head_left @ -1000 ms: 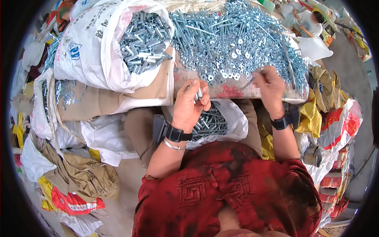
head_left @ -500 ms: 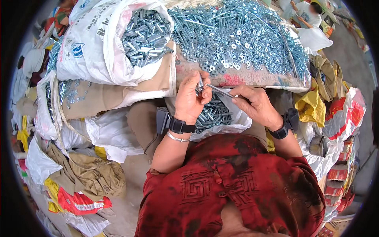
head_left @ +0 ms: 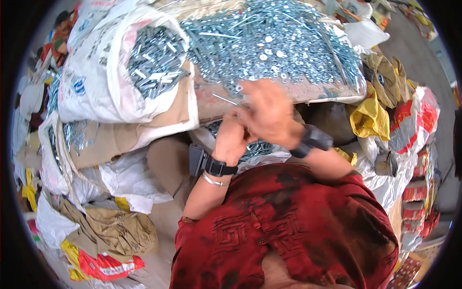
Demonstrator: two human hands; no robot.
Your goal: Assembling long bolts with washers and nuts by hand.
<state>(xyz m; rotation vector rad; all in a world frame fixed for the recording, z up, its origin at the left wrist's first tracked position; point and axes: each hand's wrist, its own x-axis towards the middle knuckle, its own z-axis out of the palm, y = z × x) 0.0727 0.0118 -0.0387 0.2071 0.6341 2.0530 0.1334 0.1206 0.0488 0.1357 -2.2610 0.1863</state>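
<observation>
1 blurred right hand [head_left: 272,113] is slanting far-left, overlapping the left hand [head_left: 230,140], their grips impossible to tell; 1 slender, shiny metal rod [head_left: 224,99] is jutting leftward beside them, overlapping the scuffed tabletop [head_left: 208,105].

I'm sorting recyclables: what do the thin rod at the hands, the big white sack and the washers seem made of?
Thin rod: probably metal, smooth, by its silvery shine.
White sack: likely plastic, fairly matte, by its crinkled folds.
Washers: apparently metal, possibly plated, from their bright glints.
</observation>
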